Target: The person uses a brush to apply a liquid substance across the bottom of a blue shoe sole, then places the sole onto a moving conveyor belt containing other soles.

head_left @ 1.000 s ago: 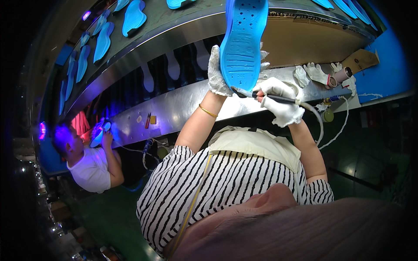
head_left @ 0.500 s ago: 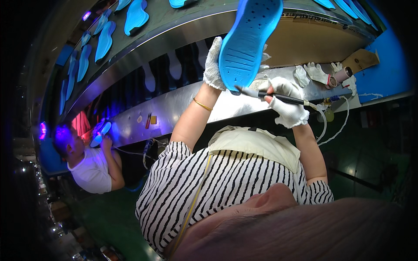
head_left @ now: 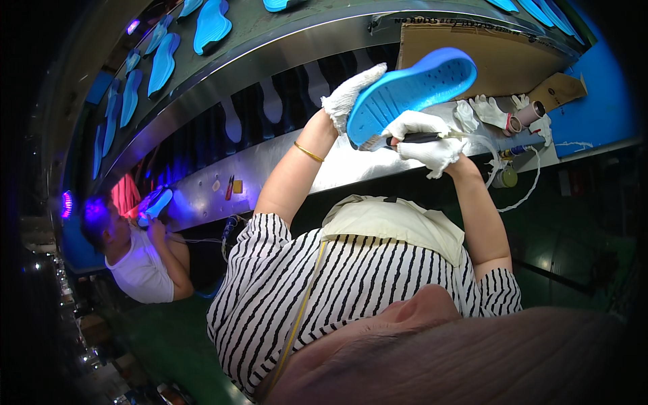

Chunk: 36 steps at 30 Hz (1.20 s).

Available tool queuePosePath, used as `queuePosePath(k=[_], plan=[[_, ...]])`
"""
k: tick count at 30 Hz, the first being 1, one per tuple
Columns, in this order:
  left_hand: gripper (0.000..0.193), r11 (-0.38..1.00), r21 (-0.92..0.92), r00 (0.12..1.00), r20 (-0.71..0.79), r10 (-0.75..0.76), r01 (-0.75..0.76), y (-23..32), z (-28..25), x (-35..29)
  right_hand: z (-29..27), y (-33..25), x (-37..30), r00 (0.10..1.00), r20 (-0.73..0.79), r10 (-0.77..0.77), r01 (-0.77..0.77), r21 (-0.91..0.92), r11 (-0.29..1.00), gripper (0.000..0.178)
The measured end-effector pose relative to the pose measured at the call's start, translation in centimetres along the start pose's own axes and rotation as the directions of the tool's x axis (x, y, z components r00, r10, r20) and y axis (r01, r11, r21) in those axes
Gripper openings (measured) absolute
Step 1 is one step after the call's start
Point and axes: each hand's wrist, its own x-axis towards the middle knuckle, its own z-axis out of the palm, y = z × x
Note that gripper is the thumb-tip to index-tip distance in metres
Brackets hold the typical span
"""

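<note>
A blue shoe sole (head_left: pixel 408 88) is tilted above the metal ledge, its inner face with holes and ridges turned toward me. My gloved left hand (head_left: pixel 352 96) is closed around its left edge; the fingers behind it are hidden. In my gloved right hand (head_left: pixel 422 145) is a brush (head_left: pixel 372 142) with a dark handle, gripped between thumb and fingers. Its pale bristles meet the near end of the sole. A whitish tube runs from behind the handle toward the right.
More blue soles (head_left: pixel 162 64) lie on a conveyor belt (head_left: pixel 250 20) at the far side. White gloves (head_left: pixel 489 111) and a spool (head_left: pixel 533 111) rest on the ledge (head_left: pixel 263 162) at right. Cardboard (head_left: pixel 486 57) stands behind. At left, a co-worker (head_left: pixel 142 263) holds another blue sole (head_left: pixel 160 200).
The sole has come down and turned so its far end points right, showing its inner face more. My right hand with the brush has moved left along the near end.
</note>
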Motion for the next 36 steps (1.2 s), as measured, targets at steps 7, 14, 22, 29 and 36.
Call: queuePosePath(k=[7, 14, 22, 29, 36], plan=[[0.053, 0.993, 0.103, 0.998, 0.013, -0.065, 0.064, 0.0, 1.9, -0.9, -1.4, 0.1, -0.3, 0.966, -0.145, -0.214, 0.219, 0.020, 0.976, 0.015], [0.049, 0.956, 0.246, 0.984, 0.034, -0.175, 0.162, -0.3, 0.4, -0.3, -3.7, 0.2, -2.0, 0.999, -0.017, 0.042, -0.039, 0.132, 0.990, 0.016], [0.057, 0.988, -0.076, 0.986, 0.105, -0.128, 0.137, -1.9, 1.7, -1.2, -3.6, 1.5, -2.0, 0.925, -0.366, -0.102, 0.205, 0.254, 0.945, 0.015], [0.064, 0.977, -0.205, 0.973, 0.229, -0.012, 0.060, -4.3, 0.1, -0.5, -7.0, 6.6, -2.5, 0.549, -0.836, 0.009, 0.282, 0.196, 0.939, 0.012], [0.067, 0.979, -0.191, 0.974, 0.203, 0.105, -0.066, -3.7, 0.2, -1.4, -1.9, 2.9, -4.2, 0.843, -0.491, -0.220, 0.318, 0.125, 0.940, 0.015]])
